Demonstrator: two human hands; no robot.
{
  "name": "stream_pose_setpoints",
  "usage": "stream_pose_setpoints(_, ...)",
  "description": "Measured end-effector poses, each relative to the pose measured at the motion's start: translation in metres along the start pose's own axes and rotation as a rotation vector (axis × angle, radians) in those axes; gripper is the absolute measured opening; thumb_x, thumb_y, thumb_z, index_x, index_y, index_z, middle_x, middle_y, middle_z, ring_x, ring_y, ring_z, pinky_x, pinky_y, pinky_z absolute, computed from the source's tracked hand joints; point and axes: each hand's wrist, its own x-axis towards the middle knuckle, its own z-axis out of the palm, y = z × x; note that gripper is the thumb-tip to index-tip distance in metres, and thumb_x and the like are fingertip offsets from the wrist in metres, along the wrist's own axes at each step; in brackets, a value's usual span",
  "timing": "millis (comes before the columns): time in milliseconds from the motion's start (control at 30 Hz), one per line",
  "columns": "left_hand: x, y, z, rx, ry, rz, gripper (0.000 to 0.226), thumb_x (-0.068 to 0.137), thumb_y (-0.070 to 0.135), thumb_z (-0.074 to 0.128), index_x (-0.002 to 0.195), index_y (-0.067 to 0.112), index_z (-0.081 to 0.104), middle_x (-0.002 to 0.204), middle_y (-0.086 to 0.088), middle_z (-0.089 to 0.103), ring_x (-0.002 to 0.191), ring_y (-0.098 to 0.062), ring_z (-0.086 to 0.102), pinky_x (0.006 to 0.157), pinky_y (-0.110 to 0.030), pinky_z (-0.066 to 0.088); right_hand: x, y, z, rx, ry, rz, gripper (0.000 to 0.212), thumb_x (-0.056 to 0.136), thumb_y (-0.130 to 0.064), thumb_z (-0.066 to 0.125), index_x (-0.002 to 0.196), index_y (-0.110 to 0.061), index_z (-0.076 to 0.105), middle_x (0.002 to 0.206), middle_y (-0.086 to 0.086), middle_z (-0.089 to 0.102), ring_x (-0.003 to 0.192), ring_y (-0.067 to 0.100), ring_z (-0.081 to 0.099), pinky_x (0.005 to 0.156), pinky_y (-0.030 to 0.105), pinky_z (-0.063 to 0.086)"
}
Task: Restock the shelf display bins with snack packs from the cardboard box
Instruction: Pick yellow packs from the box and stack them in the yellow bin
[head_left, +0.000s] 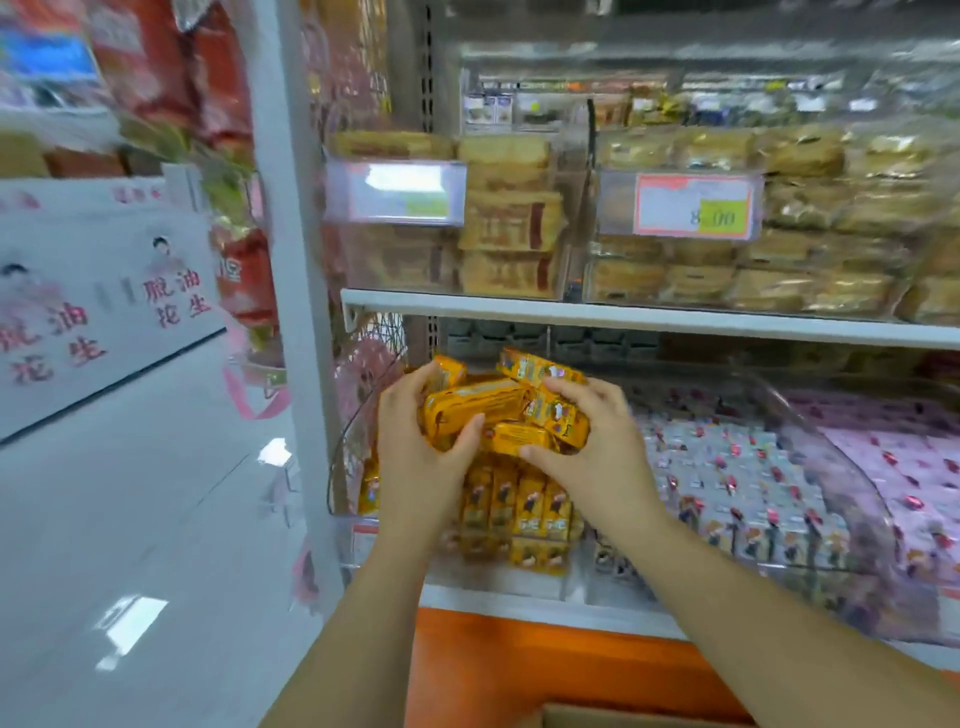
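Left hand (415, 447) and right hand (597, 441) are up at mid-frame, pressed in from either side, fingers curled round a loose bundle of yellow packs (493, 410). That's a proper two-handed clutch: left thumb over the front of the bundle, right fingertips hooked under its lower edge. The packs sit every which way in the grip, some flat, some tilted, and one pokes up behind at the top. Just below them is the clear bin (340, 457) on the lower shelf, and it is already holding rows of stocked packs (519, 504), the same yellow, standing upright side by side. The bundle hangs over those rows, apart from them. Right of it, the neighbouring bin is full of pale packs (727, 467) with red spots, and pink packs (909, 467) lie further right. Above, a white shelf board (623, 317) carries clear bins of tan bread-like goods (701, 275), with a red-edged price tag (696, 202) clipped in front. At the very bottom of the frame, between the forearms, a sliver of the cardboard box (623, 719) shows in front of the orange base (519, 665). A white post (291, 312) stands left of the bin, and grey floor (130, 519) fills the lower left.
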Motion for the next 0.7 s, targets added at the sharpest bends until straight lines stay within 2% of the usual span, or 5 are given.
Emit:
stream_pose_setpoints(267,0.021,-0.044,0.004,0.038,0.066,-0.197,0.031,0.086,0.013,0.066,0.114,0.025,0.058,0.117,0.004,0.054,0.108,-0.006,0.049,0.096,-0.031,0.044,0.042,-0.002,0.055,-0.064,-0.02,0.056,0.063,0.077,-0.019,0.078,0.132,-0.03,0.051,0.126,-0.003,0.036,0.088,0.003,0.044,0.064,-0.007,0.033)
stream_pose_setpoints(433,0.026,-0.058,0.006,0.08,0.0,-0.316,0.027,0.087,0.011,0.066,0.109,0.026,0.061,0.111,0.001,0.061,0.101,-0.017,0.059,0.091,-0.04,0.05,0.05,0.006,0.064,-0.178,-0.077,0.136,0.064,0.083,-0.02,0.073,0.139,-0.029,0.042,0.139,0.003,0.035,0.108,0.015,0.051,0.072,0.003,0.032)
stream_pose_setpoints(567,0.024,-0.06,0.002,0.104,-0.015,-0.366,0.03,0.087,0.009,0.064,0.111,0.027,0.059,0.102,0.002,0.064,0.091,-0.019,0.061,0.082,-0.043,0.054,0.051,0.011,0.061,-0.246,-0.126,0.147,0.055,0.084,-0.015,0.071,0.133,-0.029,0.049,0.147,0.001,0.026,0.093,0.011,0.048,0.058,0.003,0.04)
stream_pose_setpoints(633,0.024,-0.059,0.002,0.123,-0.019,-0.367,0.032,0.088,0.008,0.063,0.114,0.025,0.059,0.103,0.004,0.064,0.092,-0.018,0.061,0.082,-0.041,0.054,0.051,0.011,0.059,-0.31,-0.14,0.126,0.046,0.085,-0.017,0.071,0.126,-0.028,0.054,0.147,0.001,0.026,0.099,0.015,0.049,0.068,0.007,0.046)
stream_pose_setpoints(700,0.024,-0.056,0.001,0.129,-0.001,-0.366,0.032,0.088,0.007,0.062,0.115,0.024,0.059,0.103,0.005,0.063,0.094,-0.018,0.061,0.082,-0.038,0.053,0.052,0.012,0.057,-0.454,-0.159,0.09,0.041,0.084,-0.025,0.071,0.124,-0.028,0.058,0.145,0.003,0.033,0.122,0.021,0.042,0.095,0.025,0.044)
